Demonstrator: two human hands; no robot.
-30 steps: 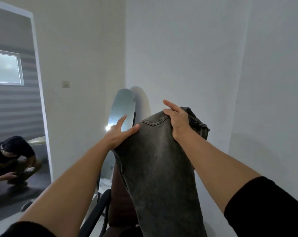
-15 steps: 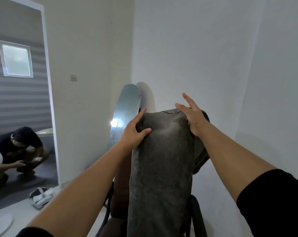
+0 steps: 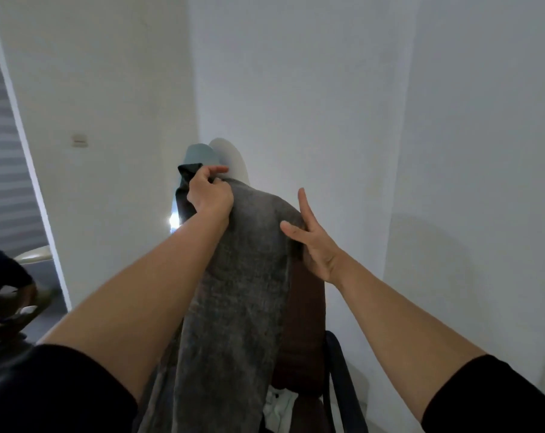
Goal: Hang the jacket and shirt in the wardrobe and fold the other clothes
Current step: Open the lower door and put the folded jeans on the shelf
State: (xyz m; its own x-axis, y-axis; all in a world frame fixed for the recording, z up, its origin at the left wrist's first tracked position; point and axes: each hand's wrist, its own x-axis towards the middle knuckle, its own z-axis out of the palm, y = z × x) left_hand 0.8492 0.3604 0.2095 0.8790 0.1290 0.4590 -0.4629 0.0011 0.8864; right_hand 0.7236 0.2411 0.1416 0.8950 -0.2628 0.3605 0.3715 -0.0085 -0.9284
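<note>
The grey jeans (image 3: 243,276) hang draped over the top of the brown chair back (image 3: 305,310), their long axis running straight down its near face. At the crest, the left hand (image 3: 210,193) pinches a dark fold of the cloth toward the chair's left edge. The right hand (image 3: 315,242), fingers spread, only presses the fabric's right edge against the chair. So the left holds the only real grip; any lift probably starts there.
</note>
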